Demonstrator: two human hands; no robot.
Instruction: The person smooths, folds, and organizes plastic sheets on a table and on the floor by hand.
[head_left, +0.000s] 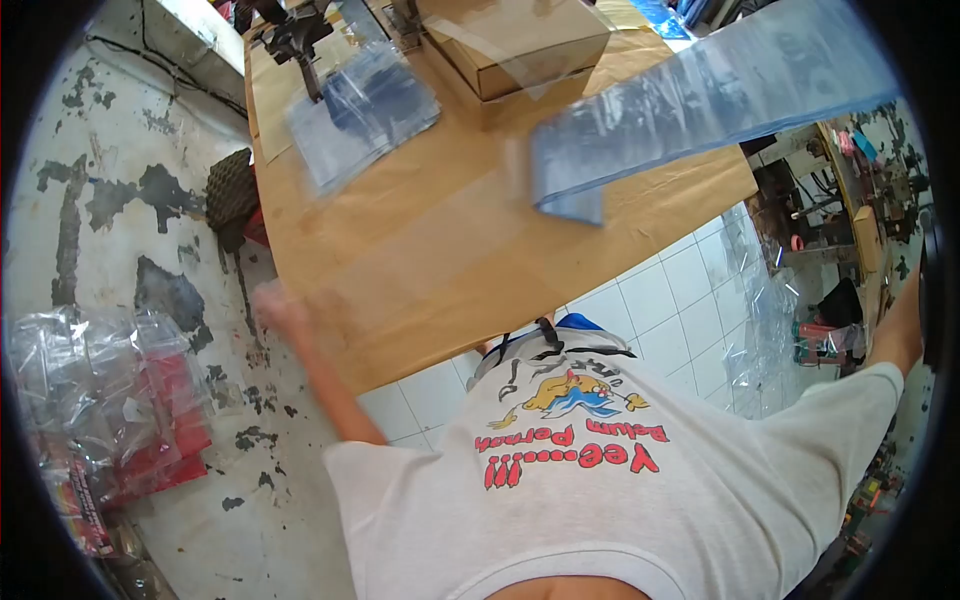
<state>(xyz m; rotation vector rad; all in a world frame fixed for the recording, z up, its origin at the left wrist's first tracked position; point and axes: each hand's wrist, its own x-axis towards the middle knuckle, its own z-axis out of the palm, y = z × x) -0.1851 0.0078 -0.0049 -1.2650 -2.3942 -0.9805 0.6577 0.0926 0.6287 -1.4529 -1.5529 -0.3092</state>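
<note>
My left hand (283,308) is at the left edge of the table, smeared by motion, so its fingers cannot be made out. Close to it, a faint, blurred strip of clear plastic (430,245) stretches across the brown paper; whether the hand grips it I cannot tell. My right forearm (900,325) runs up the right side, and the hand itself lies outside the view. A long stack of bluish clear plastic sheets (700,105) lies across the table's right part, its near end folded or overhanging slightly.
Brown paper covers the table (400,310). A pile of clear plastic bags (365,115) lies under a dark metal tool (295,40) at the far left. Behind stands a cardboard box (520,45). More plastic packets (110,400) hang by the left wall.
</note>
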